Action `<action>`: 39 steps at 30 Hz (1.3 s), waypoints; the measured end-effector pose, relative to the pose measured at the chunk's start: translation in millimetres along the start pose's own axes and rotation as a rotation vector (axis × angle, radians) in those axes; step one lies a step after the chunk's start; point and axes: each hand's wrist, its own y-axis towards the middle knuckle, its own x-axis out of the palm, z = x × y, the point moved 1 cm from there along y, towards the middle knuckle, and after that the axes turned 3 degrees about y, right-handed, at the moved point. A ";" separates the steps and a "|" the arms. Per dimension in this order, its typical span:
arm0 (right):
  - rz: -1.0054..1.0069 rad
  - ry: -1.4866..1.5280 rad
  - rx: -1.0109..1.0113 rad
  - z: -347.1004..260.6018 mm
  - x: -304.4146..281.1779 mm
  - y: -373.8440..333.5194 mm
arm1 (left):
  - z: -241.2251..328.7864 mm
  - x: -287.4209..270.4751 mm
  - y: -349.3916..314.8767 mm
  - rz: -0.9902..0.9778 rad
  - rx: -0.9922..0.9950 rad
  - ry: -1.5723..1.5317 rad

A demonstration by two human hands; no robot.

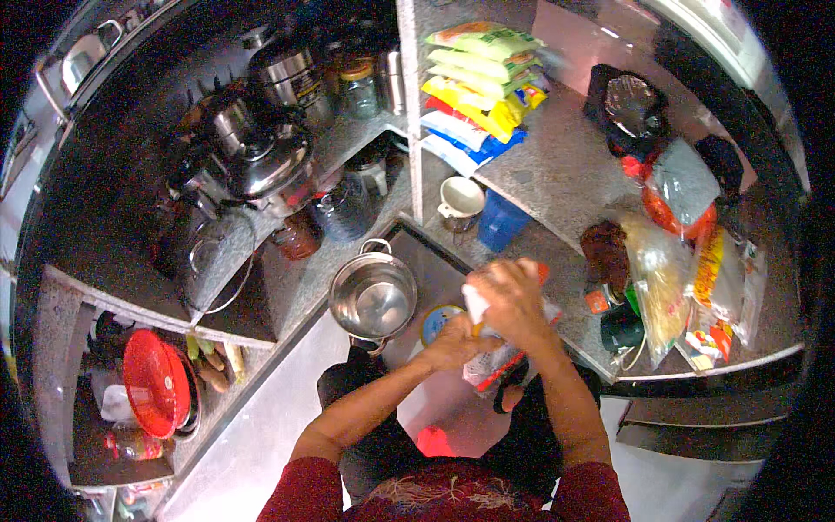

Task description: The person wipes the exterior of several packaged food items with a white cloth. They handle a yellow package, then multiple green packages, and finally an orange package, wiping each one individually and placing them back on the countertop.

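My right hand (511,296) is closed around a white container or packet (476,304) with an orange-red end sticking out past the fingers. Its exact kind is hidden by the hand. Just below and to the left, my left hand (457,342) is held palm up, fingers stretched out under the white thing. A round blue tin or lid with a yellow rim (441,324) shows behind the left hand. Left of both hands stands a shiny steel pot (373,297) with two loop handles. Beneath my hands a white packet with red print (491,365) is partly covered.
Stacked packets (483,78), a cream cup (461,198) and a blue tumbler (503,220) sit on the far shelves. Bagged goods (657,278) lie at the right. Steel vessels (270,165) and a glass lid (217,261) stand left, above red basins (156,383).
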 end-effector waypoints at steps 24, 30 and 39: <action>-0.759 -0.078 0.360 39.6 29.0 -63.6 | -5.5 3.8 -49.2 -0.222 0.075 0.873; -0.100 0.440 0.287 -2.1 9.1 -27.6 | -20.1 15.6 -46.5 -0.363 0.097 0.825; -0.441 0.220 -0.309 -17.2 39.9 -56.4 | -32.3 0.3 -46.1 -0.325 -0.069 0.749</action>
